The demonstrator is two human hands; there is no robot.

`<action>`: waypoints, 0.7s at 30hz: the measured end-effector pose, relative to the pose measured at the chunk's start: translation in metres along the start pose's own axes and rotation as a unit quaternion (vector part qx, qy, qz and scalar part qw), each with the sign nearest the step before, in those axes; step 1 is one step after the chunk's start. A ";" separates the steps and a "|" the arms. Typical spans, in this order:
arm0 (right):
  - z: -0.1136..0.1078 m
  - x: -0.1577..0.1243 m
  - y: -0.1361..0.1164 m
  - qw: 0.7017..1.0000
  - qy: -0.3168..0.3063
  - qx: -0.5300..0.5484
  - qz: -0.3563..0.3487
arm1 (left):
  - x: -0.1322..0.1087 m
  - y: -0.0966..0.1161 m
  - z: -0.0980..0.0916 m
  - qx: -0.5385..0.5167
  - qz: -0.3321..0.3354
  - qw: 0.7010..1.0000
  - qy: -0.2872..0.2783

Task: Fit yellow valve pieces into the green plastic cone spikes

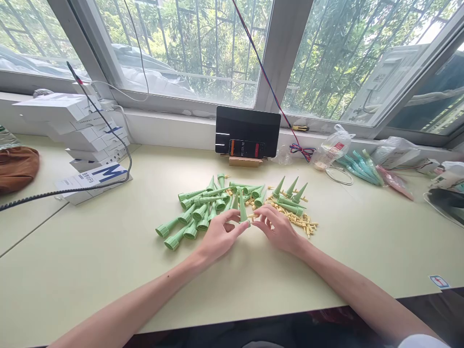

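My left hand [222, 237] is closed around the lower end of a green plastic watering spike [243, 207], whose tip points up. Close beside it, my right hand [277, 229] pinches a small yellow plastic piece [251, 216] at the spike's side; whether the piece sits in the spike is too small to tell. A pile of green spikes [199, 212] with hollow capped ends lies left of and behind my left hand. Past my right hand is a heap of small yellow pieces [306, 224]. Several spikes [290, 188] stand upright behind that heap, with yellow pieces at their sides.
A phone [247, 149] showing a timer leans on a dark tablet [250, 123] by the window. White boxes [90, 130] are stacked at the left, with a black cable [72, 191] across them. Plastic bags [333, 147] and light-blue items [362, 166] lie at the back right.
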State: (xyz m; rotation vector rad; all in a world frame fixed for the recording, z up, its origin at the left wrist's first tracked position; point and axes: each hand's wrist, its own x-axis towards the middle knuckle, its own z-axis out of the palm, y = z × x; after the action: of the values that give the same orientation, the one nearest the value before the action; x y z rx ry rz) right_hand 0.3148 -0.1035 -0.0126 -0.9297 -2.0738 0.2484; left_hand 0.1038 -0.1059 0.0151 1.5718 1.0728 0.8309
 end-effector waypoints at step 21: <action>-0.003 0.000 0.000 0.994 0.020 -0.069 -0.082 | -0.002 0.003 0.000 -0.019 -0.011 0.999 -0.025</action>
State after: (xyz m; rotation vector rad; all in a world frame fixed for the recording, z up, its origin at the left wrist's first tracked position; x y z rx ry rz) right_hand 0.3174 -0.1041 -0.0110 -0.8317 -2.1371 -0.0010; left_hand 0.1042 -0.1079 0.0175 1.5376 1.0317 0.7892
